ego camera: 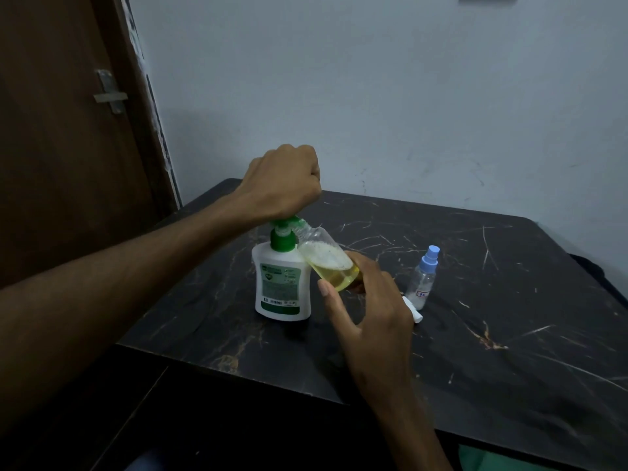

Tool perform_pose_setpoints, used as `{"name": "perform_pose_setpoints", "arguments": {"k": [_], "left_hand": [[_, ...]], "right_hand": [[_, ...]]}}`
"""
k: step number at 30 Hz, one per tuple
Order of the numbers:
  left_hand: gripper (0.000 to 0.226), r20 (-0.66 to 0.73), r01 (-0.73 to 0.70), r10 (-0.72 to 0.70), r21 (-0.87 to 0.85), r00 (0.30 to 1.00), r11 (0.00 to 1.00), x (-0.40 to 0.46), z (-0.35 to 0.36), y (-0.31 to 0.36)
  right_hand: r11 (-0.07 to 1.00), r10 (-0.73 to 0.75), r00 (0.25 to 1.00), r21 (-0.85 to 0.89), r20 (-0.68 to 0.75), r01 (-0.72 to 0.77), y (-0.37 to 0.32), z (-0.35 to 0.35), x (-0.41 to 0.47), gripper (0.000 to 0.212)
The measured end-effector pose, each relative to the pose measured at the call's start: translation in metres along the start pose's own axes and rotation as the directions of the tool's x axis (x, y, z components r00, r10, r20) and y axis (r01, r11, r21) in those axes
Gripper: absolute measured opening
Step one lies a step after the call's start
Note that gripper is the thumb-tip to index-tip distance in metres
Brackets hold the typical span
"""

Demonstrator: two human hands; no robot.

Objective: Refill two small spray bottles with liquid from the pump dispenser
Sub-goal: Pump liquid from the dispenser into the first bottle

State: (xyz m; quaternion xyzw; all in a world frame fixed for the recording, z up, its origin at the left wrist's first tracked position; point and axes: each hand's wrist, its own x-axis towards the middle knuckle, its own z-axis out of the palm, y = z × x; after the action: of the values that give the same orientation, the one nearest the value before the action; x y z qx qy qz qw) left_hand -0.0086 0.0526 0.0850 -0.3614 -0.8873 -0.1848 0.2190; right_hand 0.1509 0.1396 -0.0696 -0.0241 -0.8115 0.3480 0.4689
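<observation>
— Two bottles in play, one pump dispenser (282, 283) upright near the middle of the dark marbled table (509, 334), white body, green collar and pump head.

— Left hand (283, 180)?

— Balled into a fist, pressing down on top of the green pump head. Fingers curled tight, nothing visible inside them.

— And the right hand (367, 307)?

— Gripping the open spray bottle (328, 260) by its base, thumb on the near side, fingers wrapped round the far side. Bottle tilted, neck up and left, mouth right at the green spout, body touching the dispenser's shoulder.

— Contents?

— Yellow liquid pooled at the low end, a layer of white foam above it, clear plastic from there up to the neck.

— Second spray bottle (423, 277)?

— Standing upright to the right, well apart from the dispenser, blue spray cap on. Clear body, small label low down, print too small to read.

— Anything else nearby?

— Small white piece (413, 312) lying on the table just in front of that second bottle, partly hidden behind the right hand. Can't say exactly what.

— Background?

— Brown door (68, 130) with a metal latch at far left, pale wall (407, 96) behind the table.
</observation>
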Motion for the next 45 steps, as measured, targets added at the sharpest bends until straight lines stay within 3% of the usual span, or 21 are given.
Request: {"name": "perform_pose_setpoints", "arguments": {"k": [3, 10, 22, 34, 40, 45], "left_hand": [[0.023, -0.016, 0.001, -0.001, 0.009, 1.000, 1.000, 0.001, 0.001, 0.000], [0.038, -0.040, -0.016, 0.017, 0.027, 0.999, 0.999, -0.004, -0.003, 0.000], [0.034, -0.037, -0.021, 0.023, 0.041, 0.999, 0.999, -0.004, -0.005, 0.003], [0.032, -0.018, -0.039, 0.040, 0.014, 0.999, 0.999, -0.001, -0.002, 0.002], [0.032, -0.011, 0.030, -0.031, -0.052, 0.999, 0.998, -0.004, 0.005, -0.005], [0.029, -0.032, -0.014, 0.013, -0.046, 0.999, 0.999, 0.000, 0.000, -0.001]], "right_hand": [[1.000, 0.010, 1.000, -0.015, -0.009, -0.010, 0.000, 0.000, 0.000, 0.048], [1.000, -0.009, 1.000, -0.019, 0.003, 0.009, 0.002, 0.001, 0.000, 0.049], [1.000, 0.008, 1.000, -0.018, 0.013, -0.007, 0.004, 0.001, -0.001, 0.049], [1.000, 0.018, 1.000, 0.001, 0.019, -0.018, 0.004, 0.001, 0.000, 0.048], [1.000, 0.014, 1.000, -0.010, 0.022, -0.014, 0.004, 0.003, 0.000, 0.045], [1.000, 0.014, 1.000, -0.006, 0.014, -0.014, 0.004, 0.002, -0.001, 0.047]]}}
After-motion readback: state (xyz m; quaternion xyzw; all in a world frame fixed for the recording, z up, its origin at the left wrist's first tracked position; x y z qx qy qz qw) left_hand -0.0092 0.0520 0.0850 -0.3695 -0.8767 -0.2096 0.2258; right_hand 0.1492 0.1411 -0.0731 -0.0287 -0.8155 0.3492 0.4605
